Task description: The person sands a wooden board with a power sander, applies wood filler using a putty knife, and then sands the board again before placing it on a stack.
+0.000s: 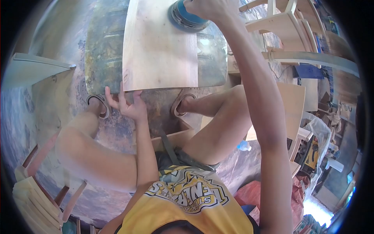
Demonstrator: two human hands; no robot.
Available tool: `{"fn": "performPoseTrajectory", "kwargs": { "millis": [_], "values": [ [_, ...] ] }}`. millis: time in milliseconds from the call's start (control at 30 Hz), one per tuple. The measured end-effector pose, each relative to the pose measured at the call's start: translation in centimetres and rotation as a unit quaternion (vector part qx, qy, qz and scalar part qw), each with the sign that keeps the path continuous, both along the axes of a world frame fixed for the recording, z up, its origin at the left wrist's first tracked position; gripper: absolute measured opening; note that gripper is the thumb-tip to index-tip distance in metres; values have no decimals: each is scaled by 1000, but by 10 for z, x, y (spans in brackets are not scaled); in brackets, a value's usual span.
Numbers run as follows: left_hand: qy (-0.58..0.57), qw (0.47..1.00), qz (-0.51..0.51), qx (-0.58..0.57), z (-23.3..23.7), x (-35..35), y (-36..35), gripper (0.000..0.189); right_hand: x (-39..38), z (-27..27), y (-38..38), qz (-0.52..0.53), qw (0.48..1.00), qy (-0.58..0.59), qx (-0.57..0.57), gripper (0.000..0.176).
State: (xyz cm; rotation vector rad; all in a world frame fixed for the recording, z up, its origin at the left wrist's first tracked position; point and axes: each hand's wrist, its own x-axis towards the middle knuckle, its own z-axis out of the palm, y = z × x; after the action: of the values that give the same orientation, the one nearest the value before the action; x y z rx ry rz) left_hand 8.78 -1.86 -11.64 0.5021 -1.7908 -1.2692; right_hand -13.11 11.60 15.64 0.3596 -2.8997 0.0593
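Note:
My right hand (204, 8) is wrapped around a blue-topped sander (187, 16), which rests on the upper right part of a pale wooden board (159, 50). At the board's near left corner, my left hand (132, 107) grips the edge. Its thumb and index finger touch the corner, while the other fingers spread to the left. The board lies across a worn, stained support (103, 50) that shows on both sides of it. The sander's upper part runs out of the picture and is partly covered by my right hand.
My legs straddle a low wooden seat (187, 134). Wooden chair parts (280, 29) stand at the upper right, and slatted wooden pieces (35, 199) at the lower left. A small plastic bottle (244, 146) and a red sheet or bag (249, 195) lie on the right.

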Motion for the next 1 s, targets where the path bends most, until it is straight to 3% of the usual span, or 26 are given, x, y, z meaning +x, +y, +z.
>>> {"fn": "performPoseTrajectory", "kwargs": {
  "millis": [100, 167, 200, 267, 367, 500, 567, 667, 867, 1000],
  "values": [
    [-16, 1000, 1, 5, 5, 1, 2, 51, 10, -8, 13, 51, 998, -40, -25, 31],
    [4, 999, -5, 36, 3, 0, 4, 51, 37, -17, 20, 118, 991, 61, -34, 33],
    [27, 998, -13, 62, 2, 0, 4, 51, 51, -13, 21, 122, 990, 57, -32, 33],
    [17, 999, 0, 51, -2, -1, 5, 51, 81, -2, 14, 26, 997, -64, -20, 36],
    [6, 999, 9, 33, -1, 0, 3, 52, 95, -6, 6, 67, 996, -49, -17, 40],
    [-2, 998, 8, 67, 6, 0, 6, 52, 65, -6, -21, 81, 996, -26, -31, 39],
    [-15, 997, 3, 76, 10, 3, 7, 52, 41, -7, -37, 99, 994, 26, 28, 37],
    [-26, 998, -1, 62, 20, 2, 2, 52, 22, -6, -58, 83, 996, 25, 28, 36],
    [-60, 998, -4, 4, 24, 7, 0, 54, 62, -3, -56, 117, 993, -28, -20, 35],
    [-54, 999, 0, -8, 23, 5, -1, 56, 64, -10, -52, 127, 992, -2, -18, 34]
  ]
}}
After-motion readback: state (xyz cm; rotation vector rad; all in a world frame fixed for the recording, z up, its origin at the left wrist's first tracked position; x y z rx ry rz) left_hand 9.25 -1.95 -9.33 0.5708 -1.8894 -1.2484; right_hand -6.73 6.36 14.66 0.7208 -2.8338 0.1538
